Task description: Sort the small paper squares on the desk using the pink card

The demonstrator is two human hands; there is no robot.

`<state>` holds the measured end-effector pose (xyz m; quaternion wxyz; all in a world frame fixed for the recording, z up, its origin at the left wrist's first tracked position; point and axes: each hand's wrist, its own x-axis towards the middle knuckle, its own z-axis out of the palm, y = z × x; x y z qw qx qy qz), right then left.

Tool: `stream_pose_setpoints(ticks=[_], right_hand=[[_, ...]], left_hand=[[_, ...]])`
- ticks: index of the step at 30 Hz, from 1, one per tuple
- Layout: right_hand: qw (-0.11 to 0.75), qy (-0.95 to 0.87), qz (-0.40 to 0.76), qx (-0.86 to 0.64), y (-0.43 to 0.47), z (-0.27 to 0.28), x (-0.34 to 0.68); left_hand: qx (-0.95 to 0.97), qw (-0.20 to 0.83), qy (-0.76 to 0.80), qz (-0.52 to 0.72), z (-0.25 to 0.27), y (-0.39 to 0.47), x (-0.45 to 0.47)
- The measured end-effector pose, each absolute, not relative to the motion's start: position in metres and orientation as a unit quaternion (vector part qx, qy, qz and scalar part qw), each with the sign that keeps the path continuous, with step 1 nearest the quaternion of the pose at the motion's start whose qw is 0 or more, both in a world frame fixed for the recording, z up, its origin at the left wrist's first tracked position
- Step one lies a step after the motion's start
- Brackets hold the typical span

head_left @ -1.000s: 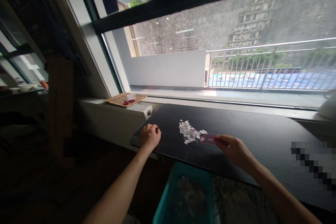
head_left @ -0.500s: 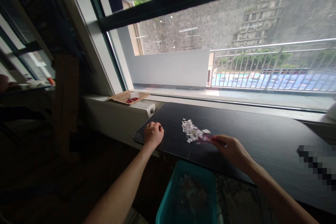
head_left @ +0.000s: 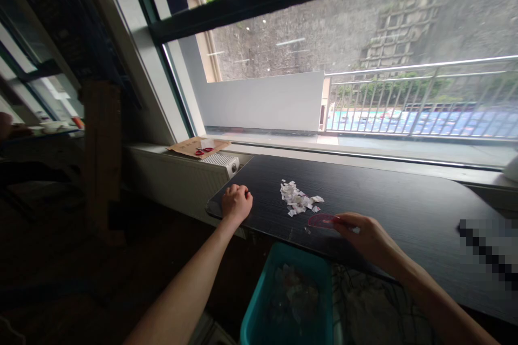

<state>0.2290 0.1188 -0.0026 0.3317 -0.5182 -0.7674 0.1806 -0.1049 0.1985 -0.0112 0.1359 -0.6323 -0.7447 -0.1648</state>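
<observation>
1. Your right hand [head_left: 360,229] is clenched, thumb and fingertips pinching the right end of a pink translucent piece [head_left: 321,220].
2. The piece reaches out leftward from the grip, above or on the dark table [head_left: 388,188]; whether its edge touches the surface, cannot tell.
3. White paper scraps [head_left: 298,198] lie in a loose heap to the left of the grip and a little beyond it, the nearest just past the piece's upper edge.
4. One small clear bit [head_left: 307,230] sits left of the grip, just on your side of the piece's tip.
5. Your left hand [head_left: 237,204] is well left of the grip, past the heap, fingers curled in at the table's left end. Whether it encloses anything, cannot tell.
6. Below the grip and to its left, a teal bin [head_left: 258,302] stands under the table edge, pale crumpled contents dim inside.
7. Far left and beyond the grip, red-handled scissors [head_left: 204,151] lie on brown paper [head_left: 184,147] by the window.
</observation>
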Motion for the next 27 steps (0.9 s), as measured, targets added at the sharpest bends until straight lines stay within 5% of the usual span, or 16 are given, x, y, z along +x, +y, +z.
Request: stream_pose_setpoints(ticks=[17,22,27], right_hand=[[0.323,-0.797,0.218,-0.462,0.069,-0.008,0.205],[0.381,-0.753,0.144,-0.516,0.107,-0.003,0.222],[0.347,-0.743,0.103,-0.563,0.145,-0.003,0.239]], left_hand=[[-0.63,0.14,-0.748,-0.157,-0.013,0.199,-0.105],[-0.632,0.139,-0.746,-0.157,-0.012,0.199,-0.105],[-0.631,0.137,-0.747,-0.159,-0.01,0.198,-0.104]])
